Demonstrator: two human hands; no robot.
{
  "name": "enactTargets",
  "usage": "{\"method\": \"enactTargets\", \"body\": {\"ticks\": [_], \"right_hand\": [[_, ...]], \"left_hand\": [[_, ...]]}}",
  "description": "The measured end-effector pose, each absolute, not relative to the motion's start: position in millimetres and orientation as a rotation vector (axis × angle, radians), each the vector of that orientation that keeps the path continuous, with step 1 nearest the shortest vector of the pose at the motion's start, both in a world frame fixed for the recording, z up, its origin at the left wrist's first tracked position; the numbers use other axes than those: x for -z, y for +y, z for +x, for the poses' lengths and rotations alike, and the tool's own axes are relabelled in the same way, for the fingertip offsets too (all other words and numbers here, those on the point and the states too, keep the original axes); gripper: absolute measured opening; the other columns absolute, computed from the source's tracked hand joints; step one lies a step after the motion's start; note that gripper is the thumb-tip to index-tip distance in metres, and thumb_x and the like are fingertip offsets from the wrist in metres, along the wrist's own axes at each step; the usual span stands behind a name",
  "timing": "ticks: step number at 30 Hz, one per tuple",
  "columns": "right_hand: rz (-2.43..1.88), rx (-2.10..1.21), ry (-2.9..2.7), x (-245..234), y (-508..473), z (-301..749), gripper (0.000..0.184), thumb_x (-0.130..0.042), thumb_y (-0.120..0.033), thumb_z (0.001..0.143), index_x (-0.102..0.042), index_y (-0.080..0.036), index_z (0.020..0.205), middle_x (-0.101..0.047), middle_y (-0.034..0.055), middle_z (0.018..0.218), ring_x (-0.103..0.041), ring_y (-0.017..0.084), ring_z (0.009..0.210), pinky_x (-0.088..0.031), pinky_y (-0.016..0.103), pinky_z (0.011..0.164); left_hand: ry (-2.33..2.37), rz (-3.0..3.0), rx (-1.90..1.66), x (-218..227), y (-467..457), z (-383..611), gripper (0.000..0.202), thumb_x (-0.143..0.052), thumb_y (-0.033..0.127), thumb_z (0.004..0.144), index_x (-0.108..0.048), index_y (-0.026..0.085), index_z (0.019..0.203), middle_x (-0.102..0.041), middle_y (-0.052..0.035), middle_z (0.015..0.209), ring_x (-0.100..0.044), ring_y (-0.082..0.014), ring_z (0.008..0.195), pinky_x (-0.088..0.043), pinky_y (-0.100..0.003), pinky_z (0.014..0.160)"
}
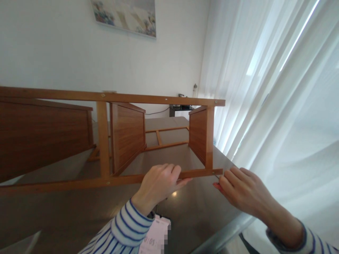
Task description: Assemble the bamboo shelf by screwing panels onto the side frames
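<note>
A wooden shelf unit (210,137) lies on its side on the table, its slim rails and cross bars facing me. My left hand (160,183) is closed around the lower rail (198,173), left of its right end. By that end, my right hand (242,188) pinches a thin metal tool (216,176) that looks like a hex key. Its tip meets the rail at the bolt by the corner joint; most of the tool is hidden in my fingers. Another bolt (216,102) shows in the upper rail (137,98).
A phone (156,234) with a timer lies on the dark glossy table (196,211), below my left wrist. Sheer white curtains (299,123) hang close on the right. Behind the shelf stand a small dark side table (172,111) and a wall with a picture (127,16).
</note>
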State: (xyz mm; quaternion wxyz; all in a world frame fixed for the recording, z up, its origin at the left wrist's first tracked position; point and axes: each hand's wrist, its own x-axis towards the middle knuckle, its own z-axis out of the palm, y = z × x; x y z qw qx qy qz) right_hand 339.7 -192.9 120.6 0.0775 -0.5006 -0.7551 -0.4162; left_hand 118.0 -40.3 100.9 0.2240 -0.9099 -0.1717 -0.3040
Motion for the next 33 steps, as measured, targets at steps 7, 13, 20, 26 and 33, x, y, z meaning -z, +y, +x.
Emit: {"method": "enactTargets", "body": {"ticks": [7, 13, 20, 26, 33], "right_hand": [[-1.429, 1.327, -2.211, -117.6, -192.3, 339.5, 0.028, -0.053, -0.031, 0.096, -0.049, -0.022, 0.070, -0.047, -0.0017, 0.060, -0.038, 0.017, 0.062, -0.021, 0.034, 0.059], [-1.428, 1.330, -2.138, -114.4, -193.0, 338.3, 0.032, -0.054, -0.029, 0.096, -0.047, -0.021, 0.066, -0.045, -0.0021, 0.057, -0.036, 0.016, 0.059, -0.022, 0.033, 0.059], [-1.480, 1.311, -2.073, -105.2, -191.2, 333.7, 0.032, -0.053, -0.029, 0.096, -0.046, -0.022, 0.066, -0.046, -0.0019, 0.057, -0.037, 0.016, 0.058, -0.021, 0.034, 0.059], [-1.525, 1.210, -2.194, -104.8, -191.4, 334.9, 0.026, -0.052, -0.034, 0.096, -0.049, -0.021, 0.073, -0.052, -0.0009, 0.063, -0.044, 0.017, 0.063, -0.025, 0.034, 0.061], [-1.505, 1.195, -2.319, -119.1, -194.3, 339.2, 0.026, -0.051, -0.035, 0.096, -0.050, -0.021, 0.074, -0.052, -0.0010, 0.064, -0.045, 0.016, 0.062, -0.023, 0.033, 0.058]], "left_hand": [[-0.473, -2.453, 0.902, -99.6, -40.9, 118.0, 0.042, -0.054, 0.054, 0.089, -0.052, 0.020, 0.065, -0.058, 0.0004, 0.056, -0.059, -0.0180, 0.051, -0.034, -0.030, 0.050], [-0.527, -2.490, 0.866, -101.8, -44.7, 118.9, 0.042, -0.051, 0.055, 0.090, -0.055, 0.020, 0.066, -0.059, -0.0005, 0.057, -0.058, -0.0180, 0.052, -0.033, -0.030, 0.050], [-0.552, -2.528, 0.814, -98.1, -42.3, 118.4, 0.039, -0.051, 0.051, 0.091, -0.056, 0.020, 0.067, -0.061, -0.0008, 0.059, -0.060, -0.0196, 0.053, -0.034, -0.030, 0.049], [-0.545, -2.553, 0.761, -96.0, -39.3, 118.5, 0.041, -0.048, 0.052, 0.092, -0.058, 0.020, 0.068, -0.061, -0.0014, 0.059, -0.061, -0.0200, 0.052, -0.032, -0.030, 0.048], [-0.563, -2.598, 0.714, -100.1, -40.3, 119.0, 0.041, -0.050, 0.052, 0.091, -0.059, 0.019, 0.068, -0.062, -0.0021, 0.059, -0.060, -0.0184, 0.053, -0.031, -0.029, 0.048]]}}
